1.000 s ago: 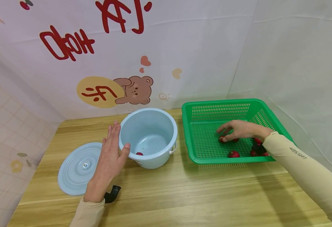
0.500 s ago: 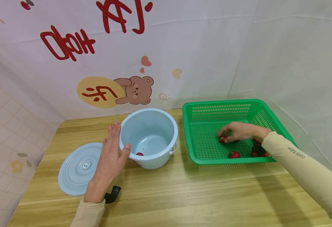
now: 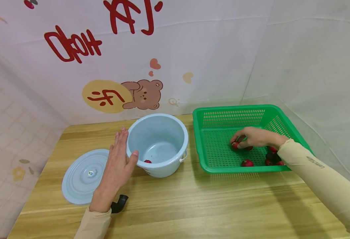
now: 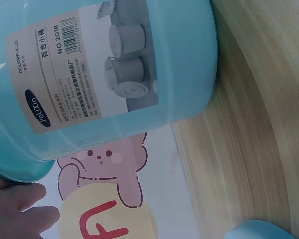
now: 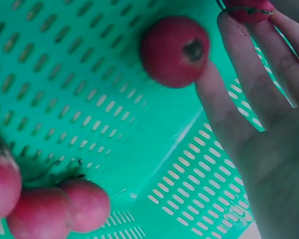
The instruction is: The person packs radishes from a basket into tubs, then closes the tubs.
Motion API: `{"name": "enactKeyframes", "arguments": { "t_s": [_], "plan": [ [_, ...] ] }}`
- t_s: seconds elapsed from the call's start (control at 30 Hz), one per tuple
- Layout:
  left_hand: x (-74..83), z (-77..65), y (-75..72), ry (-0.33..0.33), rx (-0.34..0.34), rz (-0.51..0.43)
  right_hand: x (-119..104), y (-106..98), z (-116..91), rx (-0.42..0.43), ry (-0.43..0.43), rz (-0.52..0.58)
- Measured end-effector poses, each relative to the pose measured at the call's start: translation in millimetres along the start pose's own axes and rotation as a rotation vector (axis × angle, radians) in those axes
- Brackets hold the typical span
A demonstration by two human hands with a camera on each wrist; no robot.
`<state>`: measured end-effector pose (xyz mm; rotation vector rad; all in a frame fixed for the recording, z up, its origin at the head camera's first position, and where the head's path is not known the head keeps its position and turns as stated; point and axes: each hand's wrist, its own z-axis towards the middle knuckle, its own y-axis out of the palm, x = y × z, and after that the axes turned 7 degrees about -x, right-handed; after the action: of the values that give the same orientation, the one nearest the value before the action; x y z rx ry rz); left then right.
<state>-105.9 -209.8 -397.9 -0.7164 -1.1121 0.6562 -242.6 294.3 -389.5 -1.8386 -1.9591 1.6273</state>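
My right hand [image 3: 254, 136] reaches into the green basket [image 3: 203, 162] and pinches a small red radish [image 3: 235, 145] between thumb and fingers. In the right wrist view, that held radish [image 5: 248, 11] shows at the fingertips, partly cut off by the frame's top edge. Another radish [image 5: 175, 51] lies by the little finger. My left hand [image 3: 118, 162], fingers straight, rests against the left rim of the light blue bucket [image 3: 163, 171]. One radish [image 3: 147, 161] shows at the bucket's bottom, partly hidden by the front rim.
A light blue lid [image 3: 83, 179] lies on the wooden table [image 3: 178, 209], left of the bucket and partly behind the left hand. Several more radishes [image 5: 45, 214] lie in the basket's right part. A printed white curtain [image 3: 217, 49] hangs behind.
My right fingers have come together on the radish, from slightly spread above it. The left hand keeps its place at the bucket's rim.
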Motion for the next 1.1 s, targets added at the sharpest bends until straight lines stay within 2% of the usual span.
{"name": "enactKeyframes", "arguments": {
  "t_s": [0.2,0.63,0.87,1.1],
  "plan": [
    [1.1,1.6,-1.3,-0.009,-0.013,-0.006,-9,-7,-9,0.084,-0.037,-0.057],
    [-1.0,0.3,0.1,-0.013,-0.006,-0.015,-40,-16,-30,0.23,-0.076,-0.082],
    [-0.7,-0.8,0.4,-0.013,-0.003,-0.021,-52,-15,-39,0.284,-0.086,-0.044],
    [1.2,-0.8,0.3,-0.014,-0.006,-0.022,-67,-8,-49,0.362,-0.189,0.001]
  ]
}}
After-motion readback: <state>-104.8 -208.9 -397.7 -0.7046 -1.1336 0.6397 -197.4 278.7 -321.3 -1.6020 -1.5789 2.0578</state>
